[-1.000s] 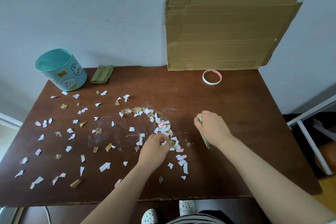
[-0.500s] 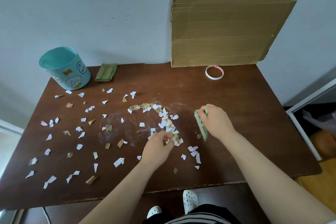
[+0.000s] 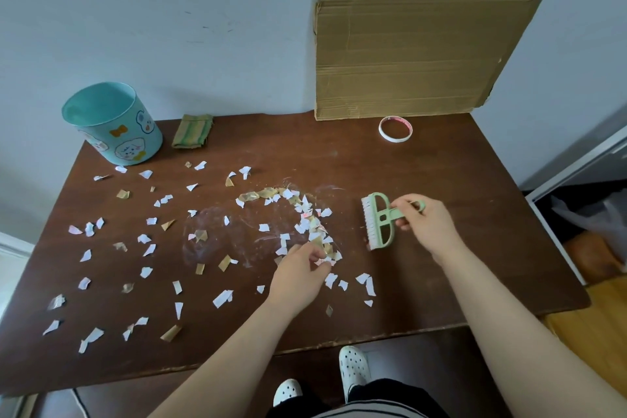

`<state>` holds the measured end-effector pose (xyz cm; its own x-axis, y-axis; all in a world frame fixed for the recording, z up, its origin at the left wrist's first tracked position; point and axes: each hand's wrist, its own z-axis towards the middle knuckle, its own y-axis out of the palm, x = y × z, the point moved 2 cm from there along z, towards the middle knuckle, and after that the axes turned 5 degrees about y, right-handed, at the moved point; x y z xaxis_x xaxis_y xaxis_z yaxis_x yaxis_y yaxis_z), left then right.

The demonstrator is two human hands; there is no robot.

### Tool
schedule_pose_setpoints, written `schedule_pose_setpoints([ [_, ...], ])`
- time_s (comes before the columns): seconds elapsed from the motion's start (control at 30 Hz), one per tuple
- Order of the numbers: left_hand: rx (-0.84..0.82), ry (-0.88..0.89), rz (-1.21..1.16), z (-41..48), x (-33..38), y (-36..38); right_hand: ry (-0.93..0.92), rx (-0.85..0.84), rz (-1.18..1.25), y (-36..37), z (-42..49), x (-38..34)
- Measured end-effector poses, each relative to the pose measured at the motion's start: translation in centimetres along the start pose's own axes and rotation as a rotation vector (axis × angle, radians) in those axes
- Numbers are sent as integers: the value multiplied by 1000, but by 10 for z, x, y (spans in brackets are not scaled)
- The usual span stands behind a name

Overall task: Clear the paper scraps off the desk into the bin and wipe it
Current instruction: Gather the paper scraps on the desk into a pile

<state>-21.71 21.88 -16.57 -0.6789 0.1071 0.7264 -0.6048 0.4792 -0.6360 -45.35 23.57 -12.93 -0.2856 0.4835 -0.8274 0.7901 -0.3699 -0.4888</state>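
The brush (image 3: pixel 378 221) is gripped by its handle in the curled fingers (image 3: pixel 407 204) of the right hand (image 3: pixel 428 224), with its bristles turned toward the left hand (image 3: pixel 298 276). Scraps (image 3: pixel 310 226) are pinched in the curled left fingers (image 3: pixel 314 253) at the near end of a heap. More are scattered over the table (image 3: pixel 441 173) left of those fingers. The bin (image 3: pixel 112 124) is set far beyond them to the left, a cloth (image 3: pixel 191 131) just beside it.

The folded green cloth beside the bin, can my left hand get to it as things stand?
Probably yes. Only flat paper scraps lie on the desk between the left hand and the cloth; nothing upright blocks the way. It is pinching scraps, though, so it would need freeing first.
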Motion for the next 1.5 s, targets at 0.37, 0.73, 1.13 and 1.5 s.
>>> schedule_pose_setpoints([
  [0.37,-82,1,3,12,23,36,275,90,-23,-53,11,73],
  [0.73,-74,-9,31,22,32,49,182,67,-199,-59,26,64],
  [1.13,-35,-12,70,27,35,47,81,-49,-252,-40,29,45],
  [1.5,0,-16,118,26,30,39,15,-85,-172,-20,25,23],
])
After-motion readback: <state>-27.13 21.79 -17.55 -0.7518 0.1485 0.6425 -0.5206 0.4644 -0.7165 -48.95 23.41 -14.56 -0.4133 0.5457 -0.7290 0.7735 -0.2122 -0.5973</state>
